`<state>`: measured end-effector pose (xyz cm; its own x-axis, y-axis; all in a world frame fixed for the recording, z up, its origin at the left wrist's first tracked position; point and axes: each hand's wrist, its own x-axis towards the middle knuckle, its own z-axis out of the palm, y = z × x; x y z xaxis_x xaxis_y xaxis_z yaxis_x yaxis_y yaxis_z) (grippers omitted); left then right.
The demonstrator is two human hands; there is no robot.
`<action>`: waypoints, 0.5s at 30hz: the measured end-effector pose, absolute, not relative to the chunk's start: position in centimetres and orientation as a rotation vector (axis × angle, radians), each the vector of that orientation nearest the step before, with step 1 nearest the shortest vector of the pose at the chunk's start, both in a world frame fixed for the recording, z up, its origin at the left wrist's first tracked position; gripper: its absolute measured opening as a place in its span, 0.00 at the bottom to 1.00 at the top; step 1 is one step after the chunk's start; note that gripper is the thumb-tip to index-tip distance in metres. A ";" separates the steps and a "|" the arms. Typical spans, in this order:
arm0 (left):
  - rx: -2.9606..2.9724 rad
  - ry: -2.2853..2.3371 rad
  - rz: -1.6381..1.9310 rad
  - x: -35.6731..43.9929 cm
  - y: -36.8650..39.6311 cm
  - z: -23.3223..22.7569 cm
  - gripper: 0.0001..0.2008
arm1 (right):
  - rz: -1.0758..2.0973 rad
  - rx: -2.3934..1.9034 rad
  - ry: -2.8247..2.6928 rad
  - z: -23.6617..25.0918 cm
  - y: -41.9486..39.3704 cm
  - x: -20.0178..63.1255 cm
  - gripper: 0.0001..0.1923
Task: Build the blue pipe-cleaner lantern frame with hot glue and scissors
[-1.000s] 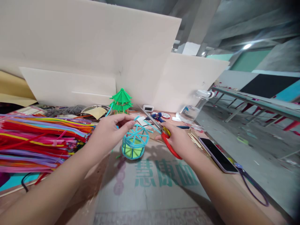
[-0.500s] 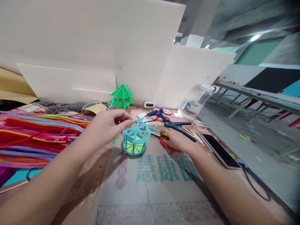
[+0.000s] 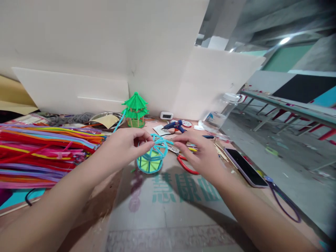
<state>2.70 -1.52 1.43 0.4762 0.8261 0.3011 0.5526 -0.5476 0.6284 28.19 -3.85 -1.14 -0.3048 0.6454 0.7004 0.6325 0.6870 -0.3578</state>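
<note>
Pinching the turquoise pipe-cleaner cage (image 3: 152, 158) at its 10 o'clock rim steadied it; the left hand (image 3: 123, 147) gripped, the right hand (image 3: 202, 154) reached open-fingered above red-handled scissors (image 3: 183, 162).

Both forearms stretched forward, left hand (image 3: 123, 147) fingertips pinched, right hand (image 3: 202, 154) fingers loosely spread

On the counter (image 3: 162, 210), the small turquoise pipe-cleaner cage (image 3: 151, 157) sits centre; the heap of multicoloured pipe cleaners (image 3: 44, 154) lies left, red-handled scissors (image 3: 183, 161) right, the dark-screened smartphone (image 3: 245, 167) farther right, the green pagoda model (image 3: 135, 109) behind.
</note>
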 end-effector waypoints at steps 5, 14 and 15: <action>2.265 1.140 0.787 3.0 -1.6 1.5 0.13 | -0.042 -0.814 -2.109 -1.3 -3.6 26.0 0.05; 2.257 1.163 0.739 3.3 -1.3 1.1 0.13 | -0.045 -0.790 -2.144 -1.7 -2.4 26.3 0.04; 2.258 1.172 0.728 3.4 -1.3 1.1 0.13 | -0.026 -0.795 -2.136 -1.8 -2.5 26.3 0.04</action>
<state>3.37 -1.35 1.07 0.4890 0.8412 0.2309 0.5798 -0.5112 0.6344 26.31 -2.54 -1.83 -0.4502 0.5305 0.7182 0.5481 0.7992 -0.2467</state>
